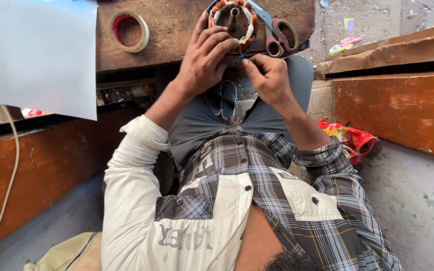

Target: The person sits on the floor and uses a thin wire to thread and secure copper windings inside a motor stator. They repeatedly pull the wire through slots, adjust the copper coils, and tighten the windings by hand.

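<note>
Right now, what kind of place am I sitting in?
Probably a small motor-repair workshop. The left hand steadies a round copper-wound motor stator on a worn wooden bench, beside red-handled scissors and a roll of tape.

Scissors [279, 37] lie right of the motor stator [233, 20], tape roll [128, 31] left

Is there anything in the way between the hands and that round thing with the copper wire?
Nothing visible. The left hand already rests on the round copper-wound coil, and the right hand pinches a thin wire just below it. The scissors lie beside it.
</note>
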